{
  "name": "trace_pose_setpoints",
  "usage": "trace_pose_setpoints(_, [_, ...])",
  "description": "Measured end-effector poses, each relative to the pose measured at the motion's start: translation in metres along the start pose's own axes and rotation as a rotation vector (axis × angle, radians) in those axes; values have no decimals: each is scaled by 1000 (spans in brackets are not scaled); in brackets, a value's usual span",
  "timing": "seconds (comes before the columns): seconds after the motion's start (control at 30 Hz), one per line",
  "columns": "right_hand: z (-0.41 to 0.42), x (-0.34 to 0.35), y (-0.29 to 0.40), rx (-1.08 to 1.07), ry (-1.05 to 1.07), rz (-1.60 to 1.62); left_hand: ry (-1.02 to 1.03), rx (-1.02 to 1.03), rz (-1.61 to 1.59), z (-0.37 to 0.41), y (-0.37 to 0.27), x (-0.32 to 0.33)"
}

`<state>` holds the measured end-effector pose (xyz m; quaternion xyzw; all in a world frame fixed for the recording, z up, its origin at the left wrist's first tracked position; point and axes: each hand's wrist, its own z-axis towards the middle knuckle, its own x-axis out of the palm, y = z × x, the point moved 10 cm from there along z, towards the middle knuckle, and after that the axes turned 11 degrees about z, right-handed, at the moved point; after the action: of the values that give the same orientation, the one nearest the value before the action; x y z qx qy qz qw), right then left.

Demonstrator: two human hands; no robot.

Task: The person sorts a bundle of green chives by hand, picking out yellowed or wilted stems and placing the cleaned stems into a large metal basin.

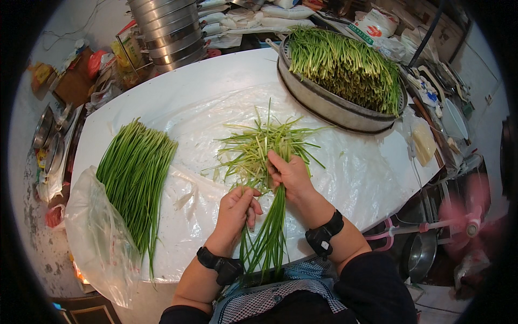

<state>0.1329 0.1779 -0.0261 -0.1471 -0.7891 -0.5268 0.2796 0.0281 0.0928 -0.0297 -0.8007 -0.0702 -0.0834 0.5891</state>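
Observation:
My right hand grips a bunch of garlic chives. Their pale ends point away from me, and their green leaves fan down over the table edge towards my apron. To the left of that bunch is my left hand, its thumb and forefinger drawn together; whether a stalk is pinched there I cannot make out. Just beyond both hands spreads a loose heap of yellowish and green chive trimmings. A thick pile of chives lies at the left, partly on a clear plastic bag.
Plastic sheeting covers much of the white table. At the far right stands a round metal steamer tray heaped with chives. Stacked metal steamers rise behind the table. A pink fan spins beside its right edge.

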Motion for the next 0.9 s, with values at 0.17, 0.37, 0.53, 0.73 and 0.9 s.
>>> trace_pose_setpoints(0.17, [-18,39,2,-77,213,-249,-34,17,-1,1,1,-4])
trace_pose_setpoints(0.37, [-13,26,-9,-30,160,-165,-28,-1,13,1,1,-1])
trace_pose_setpoints(0.53, [-6,8,-11,-27,-5,-93,-19,-2,3,-1,0,0])
trace_pose_setpoints(0.73, [-12,30,-19,116,237,-128,1,19,7,0,-2,0])
trace_pose_setpoints(0.9, [-10,22,-14,42,84,34,-75,-61,-64,-4,-3,4])
